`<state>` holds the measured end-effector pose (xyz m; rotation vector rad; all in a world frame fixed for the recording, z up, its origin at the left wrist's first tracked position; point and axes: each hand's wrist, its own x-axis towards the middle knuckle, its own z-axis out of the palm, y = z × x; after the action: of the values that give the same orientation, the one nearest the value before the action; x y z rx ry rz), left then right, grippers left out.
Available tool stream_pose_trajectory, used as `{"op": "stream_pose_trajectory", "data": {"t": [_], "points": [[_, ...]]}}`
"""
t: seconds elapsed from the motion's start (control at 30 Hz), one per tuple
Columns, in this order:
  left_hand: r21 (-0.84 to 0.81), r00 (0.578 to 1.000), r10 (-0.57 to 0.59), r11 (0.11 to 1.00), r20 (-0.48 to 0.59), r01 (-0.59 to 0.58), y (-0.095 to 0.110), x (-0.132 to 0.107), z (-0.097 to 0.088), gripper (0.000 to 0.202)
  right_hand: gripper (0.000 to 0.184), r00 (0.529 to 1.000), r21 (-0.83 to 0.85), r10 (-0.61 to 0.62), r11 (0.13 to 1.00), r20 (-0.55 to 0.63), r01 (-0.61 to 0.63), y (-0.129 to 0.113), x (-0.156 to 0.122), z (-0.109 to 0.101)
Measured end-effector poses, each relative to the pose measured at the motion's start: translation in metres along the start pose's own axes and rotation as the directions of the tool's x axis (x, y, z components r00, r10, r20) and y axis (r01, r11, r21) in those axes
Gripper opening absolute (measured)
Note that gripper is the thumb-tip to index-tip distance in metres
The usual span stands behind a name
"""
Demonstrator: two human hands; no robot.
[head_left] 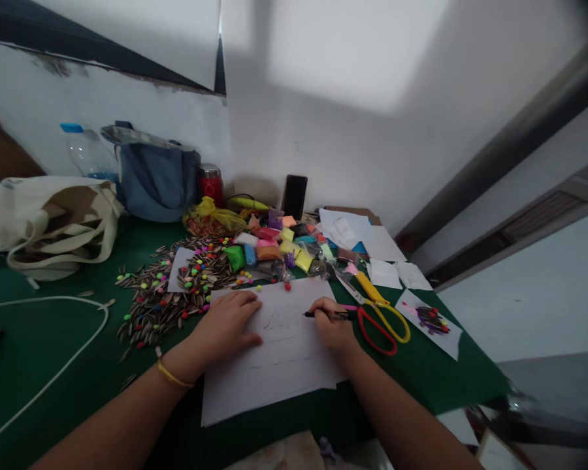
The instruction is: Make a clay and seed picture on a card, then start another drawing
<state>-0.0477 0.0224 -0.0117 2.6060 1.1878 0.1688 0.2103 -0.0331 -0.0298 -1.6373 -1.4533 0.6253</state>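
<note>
A white sheet of paper (274,365) lies on the green table (53,352) in front of me, with a faint pencil outline drawn near its upper middle. My left hand (228,323) rests flat on the sheet's left part, fingers stretched out. My right hand (330,323) is closed around a dark pen (323,314), whose tip touches the paper beside the outline. A yellow band circles my left wrist.
Sunflower seeds with small coloured beads (171,287) spread left of the sheet. Colourful clay packets (274,245) lie behind it. Scissors with yellow and red handles (379,313), loose papers, a phone (294,196), a blue bag (157,173), a beige tote (49,219), a white cord.
</note>
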Motion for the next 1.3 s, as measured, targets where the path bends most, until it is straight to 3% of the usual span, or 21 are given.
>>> {"op": "stream_pose_trajectory", "data": {"t": [0.27, 0.6, 1.07, 1.3], "points": [[-0.010, 1.000, 0.002, 1.000, 0.003, -0.002, -0.003, 0.000, 0.003, 0.065, 0.019, 0.994, 0.028, 0.095, 0.995, -0.052, -0.094, 0.000, 0.004, -0.001], [-0.012, 1.000, -0.003, 1.000, 0.022, 0.003, -0.002, 0.002, 0.001, 0.064, 0.019, 0.999, 0.014, 0.031, 0.999, -0.036, -0.030, 0.010, 0.005, 0.000], [0.005, 1.000, -0.001, 1.000, 0.017, 0.001, -0.002, 0.002, 0.002, 0.064, 0.019, 0.999, 0.039, 0.049, 0.998, -0.001, -0.049, 0.007, 0.005, -0.001], [0.005, 1.000, -0.005, 1.000, 0.025, 0.004, 0.000, 0.001, -0.001, 0.064, 0.019, 0.994, 0.076, 0.075, 0.995, -0.076, -0.070, 0.007, 0.007, -0.003]]}}
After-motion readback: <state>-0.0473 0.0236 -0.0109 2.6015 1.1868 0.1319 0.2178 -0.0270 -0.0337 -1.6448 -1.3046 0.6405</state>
